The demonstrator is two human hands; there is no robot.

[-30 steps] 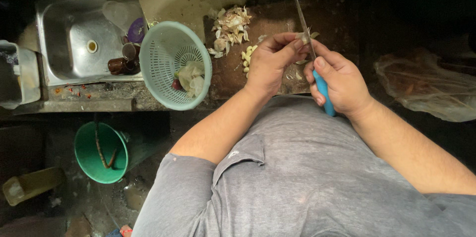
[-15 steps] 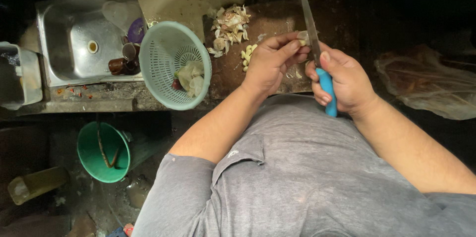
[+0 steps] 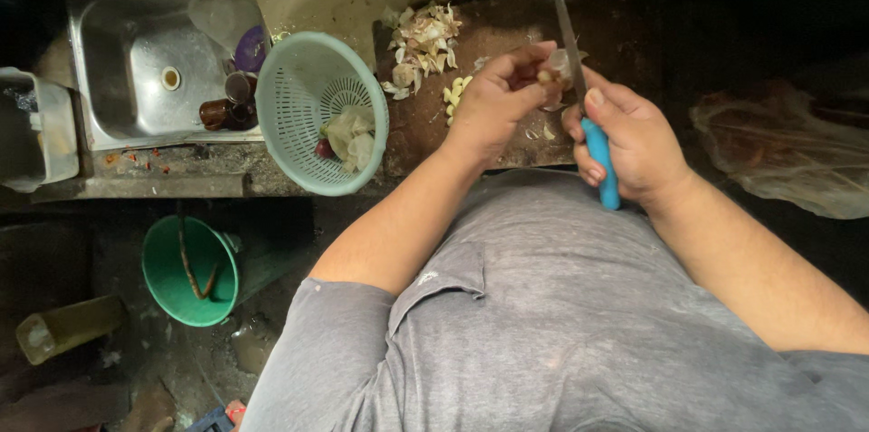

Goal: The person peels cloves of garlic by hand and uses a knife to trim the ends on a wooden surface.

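Note:
My right hand (image 3: 634, 138) grips a knife (image 3: 569, 34) by its blue handle, the long blade pointing away from me. My left hand (image 3: 500, 93) pinches a small garlic clove (image 3: 554, 66) right against the blade, above the brown cutting board (image 3: 507, 43). A few peeled pale cloves (image 3: 455, 91) lie on the board just left of that hand. A heap of papery garlic skins (image 3: 424, 41) sits further back on the board.
A pale green plastic colander (image 3: 308, 88) with vegetable pieces stands left of the board. Beyond it is a steel sink (image 3: 145, 61) holding cups and a purple bowl. A green bucket (image 3: 186, 274) stands on the floor below. A crumpled plastic bag (image 3: 787, 147) lies at right.
Both hands have shifted slightly, and the knife blade has tilted more upright and away while the left hand keeps the clove against it.

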